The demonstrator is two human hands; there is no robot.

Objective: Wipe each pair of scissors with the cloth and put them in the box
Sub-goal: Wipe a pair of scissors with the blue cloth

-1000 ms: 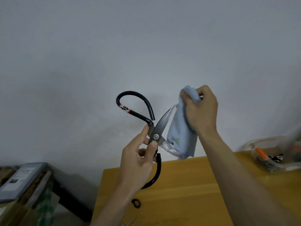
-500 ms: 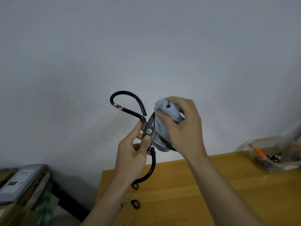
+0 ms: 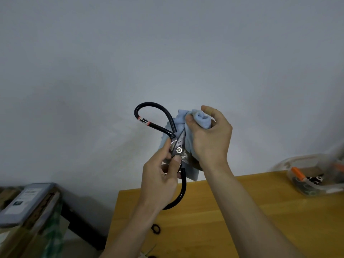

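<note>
the left hand pinches the black-handled scissors at the pivot, holding them up above the wooden bench. the right hand grips the light blue cloth bunched against the blades. a clear box sits at the bench's far right.

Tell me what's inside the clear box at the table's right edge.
Inside the clear box an orange-handled item and some black pieces show. The rest is blurred and cut off by the frame edge.
</note>
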